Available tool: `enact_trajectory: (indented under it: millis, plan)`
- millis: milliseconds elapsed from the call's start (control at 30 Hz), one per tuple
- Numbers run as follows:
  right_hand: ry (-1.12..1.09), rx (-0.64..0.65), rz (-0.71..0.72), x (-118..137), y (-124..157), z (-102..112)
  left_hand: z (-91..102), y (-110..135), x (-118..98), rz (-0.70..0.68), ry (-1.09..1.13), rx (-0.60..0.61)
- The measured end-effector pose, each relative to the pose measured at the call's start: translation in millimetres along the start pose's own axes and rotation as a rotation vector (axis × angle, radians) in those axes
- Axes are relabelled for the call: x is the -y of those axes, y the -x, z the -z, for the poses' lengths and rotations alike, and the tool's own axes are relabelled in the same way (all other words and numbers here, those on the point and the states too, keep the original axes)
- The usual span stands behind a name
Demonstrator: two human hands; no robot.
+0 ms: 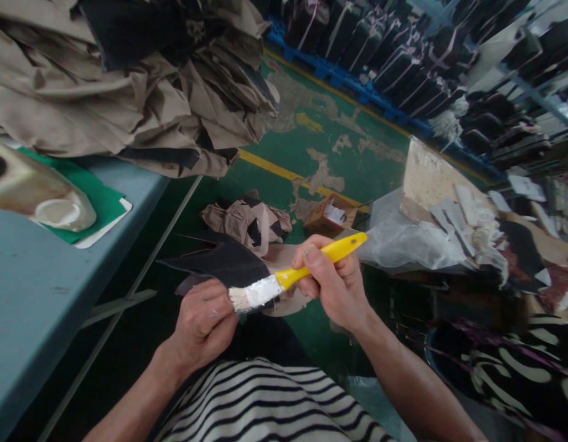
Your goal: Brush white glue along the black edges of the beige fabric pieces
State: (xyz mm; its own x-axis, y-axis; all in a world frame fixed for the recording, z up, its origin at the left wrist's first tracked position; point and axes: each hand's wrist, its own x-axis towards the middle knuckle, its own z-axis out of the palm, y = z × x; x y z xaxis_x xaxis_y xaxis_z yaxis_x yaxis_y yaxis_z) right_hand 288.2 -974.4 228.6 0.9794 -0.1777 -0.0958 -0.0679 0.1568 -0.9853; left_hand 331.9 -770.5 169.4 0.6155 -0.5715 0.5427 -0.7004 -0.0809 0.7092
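Note:
My right hand (336, 279) is closed around the yellow handle of a paintbrush (327, 256), whose handle end points up and to the right. White residue coats the brush's ferrule, and its pale bristles reach down to the left, close by my left hand (205, 322). The fingers of that hand are curled shut at the edge of a dark fabric piece (226, 261) with a beige underside. This piece hangs between my two hands, in front of my striped shirt (265, 405). Part of its lower edge is hidden behind the brush and my fingers.
Left of me runs a blue-grey table (30, 307), bearing a stained pale container (58, 190) on a green sheet (113, 202) and a big heap of beige fabric (104, 104). On the green floor sit a cardboard box (332, 218) and crumpled fabric (233, 221). Scraps lie right.

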Motion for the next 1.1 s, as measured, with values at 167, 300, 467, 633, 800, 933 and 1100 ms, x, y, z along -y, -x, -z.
enact_trajectory:
  millis: [167,300,467,633,800,933,1100]
  plan:
    - [0.151,0.044,-0.041,9.4,0.2,27.5,-1.4,7.8,-3.6,0.017,0.042,-0.010]
    - [0.106,0.019,0.050,17.9,-1.4,21.7,-0.3,10.6,-3.1,0.023,0.034,-0.007]
    - [0.009,0.097,0.042,15.1,-2.7,4.8,1.0,11.6,-2.4,0.009,0.005,-0.032]
    - [0.156,0.149,0.005,15.3,-2.9,21.1,2.2,14.5,-4.9,0.038,0.036,-0.038]
    - [0.055,0.114,0.098,18.0,-7.6,11.0,2.0,14.0,-5.2,0.040,0.053,-0.058]
    - [0.064,0.226,0.117,13.4,-10.1,5.0,2.8,11.0,-9.5,0.082,0.112,-0.067]
    - [0.131,0.128,0.178,22.6,-10.1,25.8,7.1,4.6,-15.9,0.335,0.237,-0.013]
